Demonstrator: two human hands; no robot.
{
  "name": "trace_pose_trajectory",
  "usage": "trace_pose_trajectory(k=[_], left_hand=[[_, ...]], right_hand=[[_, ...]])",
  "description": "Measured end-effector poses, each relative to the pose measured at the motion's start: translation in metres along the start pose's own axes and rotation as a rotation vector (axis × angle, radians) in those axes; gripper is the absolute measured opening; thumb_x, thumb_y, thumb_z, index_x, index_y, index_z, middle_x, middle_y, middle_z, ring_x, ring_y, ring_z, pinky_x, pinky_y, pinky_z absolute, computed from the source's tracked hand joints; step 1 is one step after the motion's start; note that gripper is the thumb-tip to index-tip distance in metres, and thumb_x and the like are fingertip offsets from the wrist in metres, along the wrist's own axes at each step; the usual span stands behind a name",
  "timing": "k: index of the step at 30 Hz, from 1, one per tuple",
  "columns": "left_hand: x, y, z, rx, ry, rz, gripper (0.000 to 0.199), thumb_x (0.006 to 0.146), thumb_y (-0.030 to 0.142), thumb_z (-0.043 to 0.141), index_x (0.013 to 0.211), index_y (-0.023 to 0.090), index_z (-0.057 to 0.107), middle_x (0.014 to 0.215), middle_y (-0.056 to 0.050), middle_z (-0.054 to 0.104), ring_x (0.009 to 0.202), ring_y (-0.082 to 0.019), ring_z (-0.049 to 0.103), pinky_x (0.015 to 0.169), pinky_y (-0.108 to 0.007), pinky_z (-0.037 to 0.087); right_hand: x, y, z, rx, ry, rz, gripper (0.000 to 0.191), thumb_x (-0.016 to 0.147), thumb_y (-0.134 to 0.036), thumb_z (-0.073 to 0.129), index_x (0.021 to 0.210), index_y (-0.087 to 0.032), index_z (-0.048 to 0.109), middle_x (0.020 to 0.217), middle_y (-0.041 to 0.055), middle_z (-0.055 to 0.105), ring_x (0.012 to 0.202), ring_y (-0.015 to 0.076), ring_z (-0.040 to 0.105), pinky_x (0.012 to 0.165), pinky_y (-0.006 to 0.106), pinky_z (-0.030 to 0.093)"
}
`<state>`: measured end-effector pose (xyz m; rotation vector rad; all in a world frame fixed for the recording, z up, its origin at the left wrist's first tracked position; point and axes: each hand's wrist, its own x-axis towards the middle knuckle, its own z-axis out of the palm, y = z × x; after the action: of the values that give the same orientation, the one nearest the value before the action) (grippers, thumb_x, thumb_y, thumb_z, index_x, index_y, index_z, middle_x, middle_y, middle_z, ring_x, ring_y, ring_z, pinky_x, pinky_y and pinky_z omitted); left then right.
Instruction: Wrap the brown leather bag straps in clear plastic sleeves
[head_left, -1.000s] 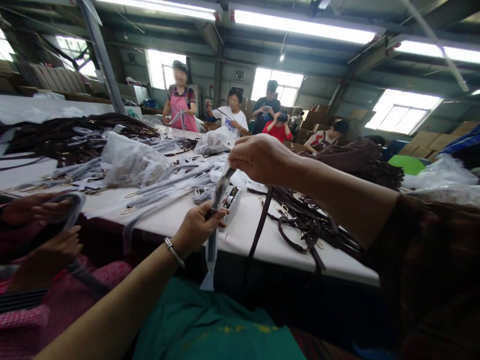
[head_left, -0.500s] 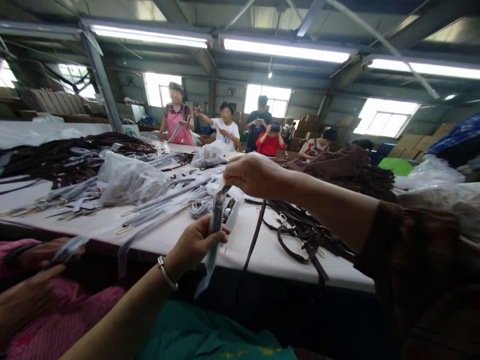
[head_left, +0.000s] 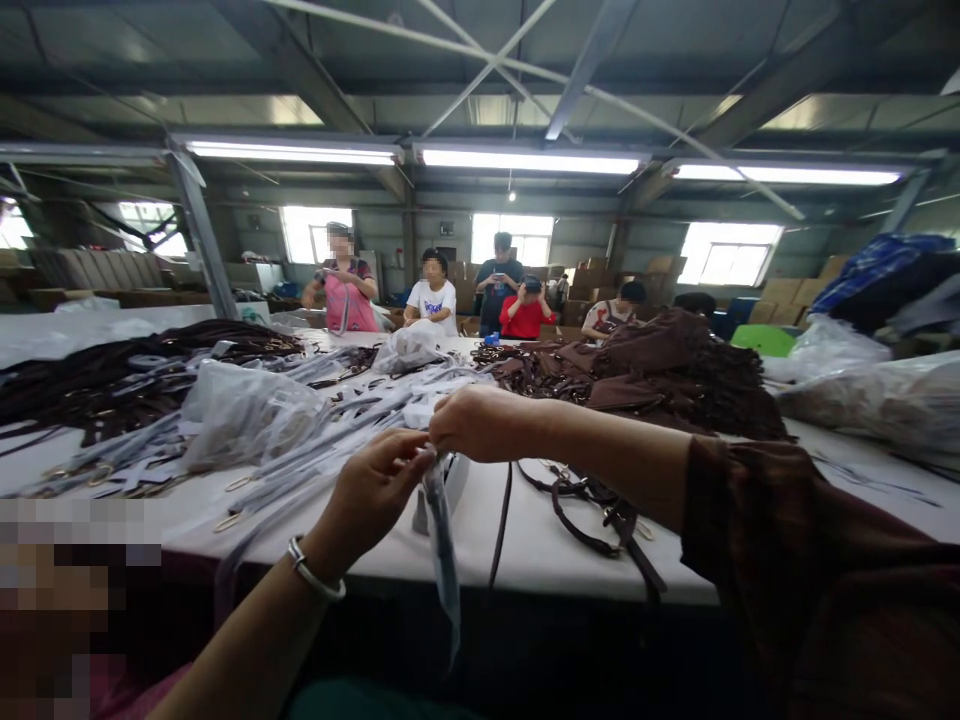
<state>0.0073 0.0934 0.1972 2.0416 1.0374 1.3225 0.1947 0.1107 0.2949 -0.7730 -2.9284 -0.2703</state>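
Observation:
A strap in a clear plastic sleeve [head_left: 444,560] hangs down past the table edge from between my hands. My left hand [head_left: 371,490], with a bangle on its wrist, pinches the sleeve's upper end. Right beside it, my right hand [head_left: 476,424] is closed at the same top end; its fingertips are partly hidden. Behind the sleeve stands a pale object [head_left: 454,475], mostly covered by my hands. Many sleeved straps with metal rings [head_left: 315,450] lie to the left. Dark brown straps [head_left: 570,490] with gold-coloured buckles rest to the right.
A bulging clear plastic bag [head_left: 251,410] sits on the white table [head_left: 540,560]. Brown straps are heaped at the right [head_left: 660,375] and dark ones at the far left [head_left: 150,370]. Several people stand or sit across the table; another person is close on my left.
My left hand has moved up the sleeved strap to meet my right hand at its top. The strap now hangs lower and straighter. The view has tilted upward.

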Motion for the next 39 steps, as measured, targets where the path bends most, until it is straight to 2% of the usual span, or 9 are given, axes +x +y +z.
trace_pose_trajectory(k=[4, 11, 16, 20, 25, 29, 33, 36, 39], left_hand=[[0.007, 0.005, 0.003, -0.039, 0.009, -0.061, 0.025, 0.083, 0.041, 0.066, 0.090, 0.018, 0.072, 0.076, -0.003, 0.068, 0.069, -0.016, 0.059, 0.063, -0.026, 0.047], [-0.003, -0.008, -0.010, 0.096, 0.032, -0.032, 0.019, 0.081, 0.038, 0.067, 0.080, 0.020, 0.071, 0.072, -0.001, 0.066, 0.068, -0.017, 0.058, 0.065, -0.026, 0.046], [-0.006, -0.012, -0.010, -0.027, -0.170, -0.244, 0.022, 0.081, 0.041, 0.066, 0.082, 0.019, 0.067, 0.070, -0.001, 0.064, 0.062, -0.015, 0.055, 0.058, -0.026, 0.044], [-0.015, -0.018, 0.007, -0.173, -0.237, -0.302, 0.024, 0.083, 0.039, 0.065, 0.096, 0.018, 0.061, 0.070, 0.002, 0.060, 0.060, -0.012, 0.051, 0.055, -0.023, 0.040], [-0.030, -0.024, 0.011, -0.166, -0.242, -0.239, 0.016, 0.089, 0.035, 0.057, 0.098, 0.020, 0.056, 0.067, 0.004, 0.054, 0.056, -0.011, 0.051, 0.054, -0.023, 0.042], [-0.032, -0.020, 0.000, 0.130, -0.288, -0.042, 0.013, 0.090, 0.028, 0.055, 0.092, 0.019, 0.064, 0.079, -0.003, 0.063, 0.070, -0.016, 0.059, 0.066, -0.027, 0.046], [-0.028, -0.014, -0.004, 0.344, -0.429, 0.124, 0.016, 0.088, 0.023, 0.054, 0.080, 0.017, 0.067, 0.079, -0.005, 0.064, 0.074, -0.016, 0.058, 0.070, -0.027, 0.043], [-0.026, -0.014, 0.000, 0.357, -0.465, -0.013, 0.026, 0.088, 0.031, 0.053, 0.072, 0.016, 0.067, 0.071, -0.005, 0.065, 0.067, -0.015, 0.057, 0.064, -0.026, 0.041], [-0.025, -0.017, 0.007, 0.227, -0.460, -0.400, 0.043, 0.089, 0.044, 0.046, 0.065, 0.015, 0.065, 0.061, -0.005, 0.064, 0.050, -0.013, 0.051, 0.049, -0.024, 0.035]], right_hand=[[-0.003, 0.003, 0.010, 0.126, 0.122, 0.057, 0.010, 0.081, -0.011, 0.057, 0.084, -0.012, 0.067, 0.082, 0.0059, 0.066, 0.072, 0.0148, 0.052, 0.067, 0.026, 0.039], [-0.032, 0.027, 0.030, 0.348, 0.229, 0.233, 0.024, 0.073, -0.008, 0.060, 0.095, -0.014, 0.068, 0.079, 0.0019, 0.064, 0.070, 0.0127, 0.053, 0.065, 0.023, 0.039], [-0.041, 0.029, 0.037, 0.681, 0.357, 0.317, 0.021, 0.081, -0.023, 0.066, 0.098, -0.011, 0.071, 0.075, 0.0013, 0.065, 0.065, 0.0114, 0.054, 0.063, 0.023, 0.041], [-0.034, 0.016, 0.031, 0.601, 0.408, 0.268, 0.015, 0.080, -0.017, 0.068, 0.092, -0.012, 0.073, 0.081, 0.0032, 0.069, 0.073, 0.0126, 0.058, 0.071, 0.024, 0.043], [-0.030, 0.009, 0.030, 0.563, 0.373, 0.287, 0.014, 0.079, -0.015, 0.069, 0.092, -0.013, 0.073, 0.081, 0.0028, 0.071, 0.073, 0.0128, 0.060, 0.071, 0.024, 0.043], [-0.032, 0.009, 0.038, 0.561, 0.349, 0.292, 0.013, 0.079, -0.016, 0.069, 0.091, -0.014, 0.074, 0.081, 0.0033, 0.071, 0.074, 0.0138, 0.061, 0.072, 0.025, 0.044], [-0.034, 0.007, 0.044, 0.513, 0.309, 0.241, 0.013, 0.081, -0.018, 0.068, 0.092, -0.015, 0.075, 0.084, 0.0048, 0.072, 0.076, 0.0146, 0.063, 0.073, 0.025, 0.045], [-0.034, 0.003, 0.047, 0.488, 0.283, 0.202, 0.013, 0.082, -0.017, 0.067, 0.093, -0.015, 0.074, 0.085, 0.0058, 0.072, 0.078, 0.0152, 0.064, 0.074, 0.025, 0.046], [-0.034, 0.000, 0.048, 0.482, 0.251, 0.170, 0.014, 0.081, -0.015, 0.068, 0.093, -0.015, 0.074, 0.086, 0.0060, 0.072, 0.079, 0.0155, 0.064, 0.075, 0.024, 0.046]])
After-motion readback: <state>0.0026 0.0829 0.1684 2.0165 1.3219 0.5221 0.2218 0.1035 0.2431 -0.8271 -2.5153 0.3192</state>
